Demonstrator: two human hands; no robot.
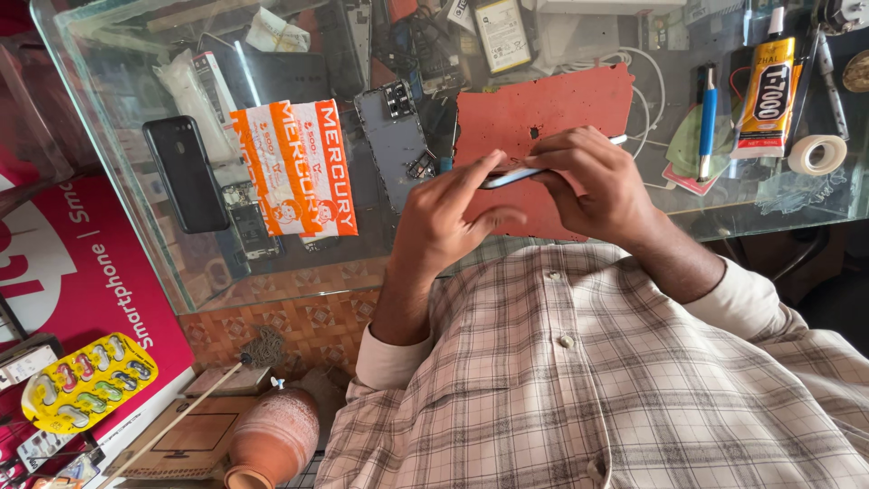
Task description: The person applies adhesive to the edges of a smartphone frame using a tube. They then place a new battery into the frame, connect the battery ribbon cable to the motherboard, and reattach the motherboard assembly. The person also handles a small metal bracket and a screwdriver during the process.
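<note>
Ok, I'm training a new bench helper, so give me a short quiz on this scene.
1. True or false: the left hand and right hand both hold the thin device over the red mat.
2. In the picture, what lies just right of the blue pen? A) clay pot B) glue tube C) black phone
3. What is the table made of?
Key: 1 true; 2 B; 3 glass.
</note>
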